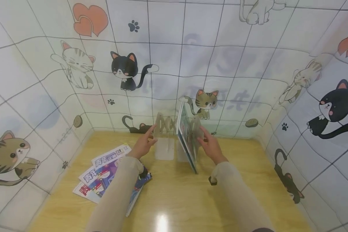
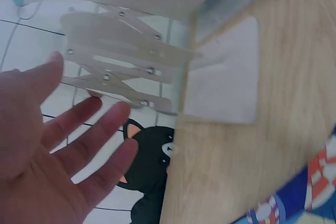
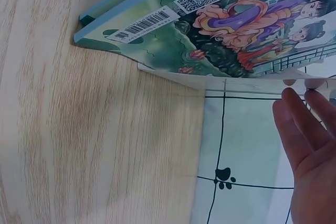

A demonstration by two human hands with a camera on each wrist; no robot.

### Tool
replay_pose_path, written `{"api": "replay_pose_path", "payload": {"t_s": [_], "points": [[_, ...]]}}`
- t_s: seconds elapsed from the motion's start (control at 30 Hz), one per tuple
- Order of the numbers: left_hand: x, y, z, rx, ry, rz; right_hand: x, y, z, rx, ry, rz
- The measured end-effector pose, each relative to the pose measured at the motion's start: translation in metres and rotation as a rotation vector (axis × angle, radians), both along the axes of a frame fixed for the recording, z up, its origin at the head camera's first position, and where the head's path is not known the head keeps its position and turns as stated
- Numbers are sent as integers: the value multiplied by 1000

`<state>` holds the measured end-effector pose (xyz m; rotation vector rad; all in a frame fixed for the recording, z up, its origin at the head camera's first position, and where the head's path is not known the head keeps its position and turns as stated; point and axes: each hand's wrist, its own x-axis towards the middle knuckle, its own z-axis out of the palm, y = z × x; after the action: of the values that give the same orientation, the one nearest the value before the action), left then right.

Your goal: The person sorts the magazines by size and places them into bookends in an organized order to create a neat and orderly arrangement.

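A pale expandable book rack (image 1: 164,149) with crossed, riveted struts stands on the wooden table against the back wall. Upright in its right part, leaning slightly, are thin magazines (image 1: 186,137); the right wrist view shows a green illustrated cover (image 3: 157,40) with a barcode. My left hand (image 1: 143,143) is at the rack's left end, its fingers spread and nearly straight beside the end panel (image 2: 126,40) in the left wrist view. On the other side, my right hand (image 1: 212,147) has extended fingers (image 3: 296,121) touching the right end panel, partly hidden behind its edge.
Several colourful magazines (image 1: 104,170) lie fanned out on the table's left side, partly covered by my left sleeve (image 1: 113,196). A cat-patterned tiled sheet (image 1: 168,64) encloses the table (image 1: 185,199) at the back and both sides.
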<state>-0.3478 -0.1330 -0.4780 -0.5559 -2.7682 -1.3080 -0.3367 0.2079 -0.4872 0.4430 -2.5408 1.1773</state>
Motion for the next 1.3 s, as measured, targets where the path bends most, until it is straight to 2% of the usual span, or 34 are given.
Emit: {"api": "replay_pose_path", "payload": {"t_s": [0.13, 0.43, 0.7, 0.97, 1.1, 1.3], "points": [[3, -1, -1, -12, -2, 30, 0, -5, -5, -29, -28, 1], [16, 0, -5, 25, 31, 95, 3, -10, -2, -20, -41, 14], [33, 3, -4, 155, -11, 158, 3, -11, 1, -34, -35, 24], [52, 4, -4, 216, 29, 185, 3, -7, -6, -46, -30, 7], [59, -3, -7, 213, 52, 275, 4, -5, -6, -55, -24, 14], [71, -22, -14, 234, 31, 435, 5, -4, -4, -104, -69, 30]]}}
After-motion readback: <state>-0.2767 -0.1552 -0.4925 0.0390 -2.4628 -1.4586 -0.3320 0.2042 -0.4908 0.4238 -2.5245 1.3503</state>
